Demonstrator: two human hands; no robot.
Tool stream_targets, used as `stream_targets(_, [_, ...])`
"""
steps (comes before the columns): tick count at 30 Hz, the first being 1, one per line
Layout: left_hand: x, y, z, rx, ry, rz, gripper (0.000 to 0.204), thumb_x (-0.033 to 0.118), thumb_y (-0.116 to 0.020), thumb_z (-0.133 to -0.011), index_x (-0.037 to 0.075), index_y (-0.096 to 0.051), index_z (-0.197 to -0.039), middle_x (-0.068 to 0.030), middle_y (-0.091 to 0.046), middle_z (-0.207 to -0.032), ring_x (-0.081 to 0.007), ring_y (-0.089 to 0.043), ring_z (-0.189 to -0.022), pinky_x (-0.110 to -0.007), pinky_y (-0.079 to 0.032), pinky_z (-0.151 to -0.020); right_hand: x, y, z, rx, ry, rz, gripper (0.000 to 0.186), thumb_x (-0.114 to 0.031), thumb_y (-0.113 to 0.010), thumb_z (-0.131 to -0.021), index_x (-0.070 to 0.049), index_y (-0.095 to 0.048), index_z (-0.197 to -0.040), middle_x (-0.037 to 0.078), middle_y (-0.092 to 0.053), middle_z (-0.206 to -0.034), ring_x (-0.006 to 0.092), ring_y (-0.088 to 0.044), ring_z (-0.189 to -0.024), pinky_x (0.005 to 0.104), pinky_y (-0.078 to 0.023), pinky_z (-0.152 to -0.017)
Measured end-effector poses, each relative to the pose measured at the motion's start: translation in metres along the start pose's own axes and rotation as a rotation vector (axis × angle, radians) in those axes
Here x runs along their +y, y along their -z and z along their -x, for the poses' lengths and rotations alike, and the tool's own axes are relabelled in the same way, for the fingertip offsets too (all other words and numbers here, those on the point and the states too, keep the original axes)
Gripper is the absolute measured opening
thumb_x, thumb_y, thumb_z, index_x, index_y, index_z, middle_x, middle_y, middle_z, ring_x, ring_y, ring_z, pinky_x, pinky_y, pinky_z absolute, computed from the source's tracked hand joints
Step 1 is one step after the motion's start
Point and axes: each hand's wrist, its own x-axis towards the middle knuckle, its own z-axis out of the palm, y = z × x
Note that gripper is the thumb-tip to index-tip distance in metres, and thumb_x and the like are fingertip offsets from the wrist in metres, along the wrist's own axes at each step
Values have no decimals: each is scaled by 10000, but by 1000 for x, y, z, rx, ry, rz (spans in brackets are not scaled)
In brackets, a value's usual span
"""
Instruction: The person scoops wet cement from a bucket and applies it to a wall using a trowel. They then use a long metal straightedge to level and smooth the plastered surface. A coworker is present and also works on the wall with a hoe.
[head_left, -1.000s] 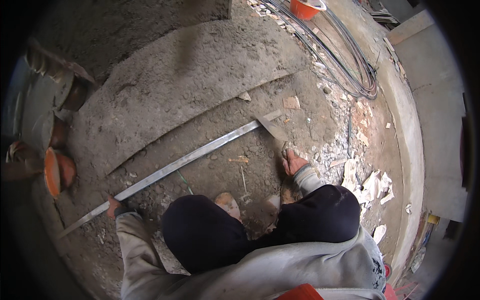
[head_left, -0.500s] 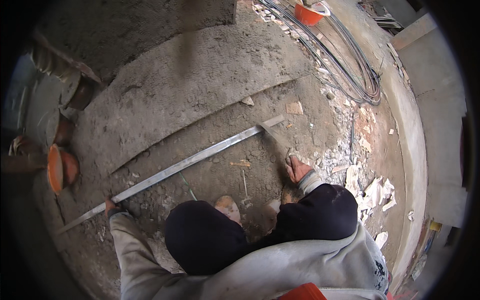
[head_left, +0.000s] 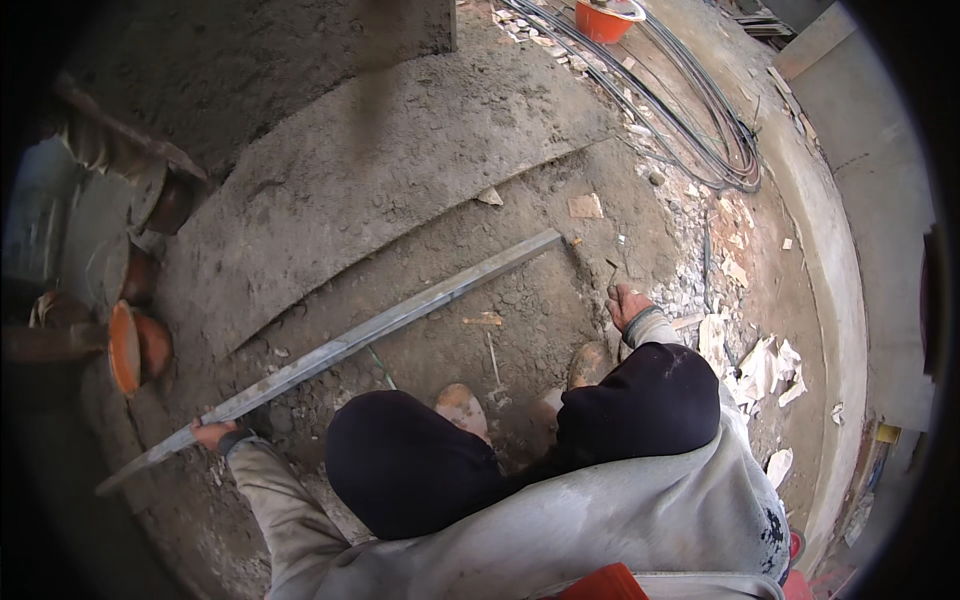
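A long grey metal straightedge bar (head_left: 385, 322) slants across the rough ground in front of my feet, from lower left to upper right. Near its left end my left hand (head_left: 211, 434) is closed around it. My right hand (head_left: 627, 305) is closed on a trowel (head_left: 612, 267), right of the bar's far end and apart from it. Only a thin part of the trowel shows, seemingly edge-on. Beyond the bar lies a smoothed layer of grey mortar (head_left: 400, 160), with a stepped edge facing me.
Orange bowls (head_left: 126, 347) stand at the left, beside dark round containers. Coiled cables (head_left: 700, 120) and an orange bucket (head_left: 605, 22) lie at the upper right. Rubble and torn white paper (head_left: 765, 370) cover the ground by my right knee. My shoes (head_left: 462, 410) are between bar and knees.
The bar's left part has shifted slightly toward the lower left with my left hand, its face turned. My right hand has drawn the trowel off the bar's far end, rightward and slightly away.
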Motion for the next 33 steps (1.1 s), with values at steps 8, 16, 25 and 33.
stream_targets(8, [39,-19,5,-109,-33,75,454,314,-442,-881,-38,-460,-1167,-155,-551,-1015,-314,-560,-898,-465,-460,-834,-48,10,21,-59,17,6,413,-385,-505,-924,-93,-433,-1207,300,-634,-898,467,-624,-838,525,-495,-747])
stream_targets(16, [85,-25,45,-297,-27,308,498,464,-384,-939,-9,-501,-1043,-174,-528,-973,-322,-533,-848,-481,-475,-742,-75,7,50,64,303,-133,414,-396,-510,-927,-102,-448,-1211,254,-647,-821,446,-638,-766,516,-514,-681])
stream_targets(25, [116,-4,0,-491,-165,306,656,617,-256,-940,18,-488,-1073,-152,-547,-907,-321,-549,-792,-473,-488,-731,4,0,20,-71,14,-15,434,-359,-543,-907,-102,-441,-1241,235,-654,-835,444,-635,-776,498,-515,-676])
stream_targets(33, [137,-8,16,-407,-334,290,666,594,-285,-924,-16,-513,-1065,-155,-563,-888,-285,-570,-774,-446,-491,-716,-71,20,58,-105,359,-53,466,-367,-535,-904,-71,-433,-1250,263,-644,-806,450,-635,-767,510,-508,-676])
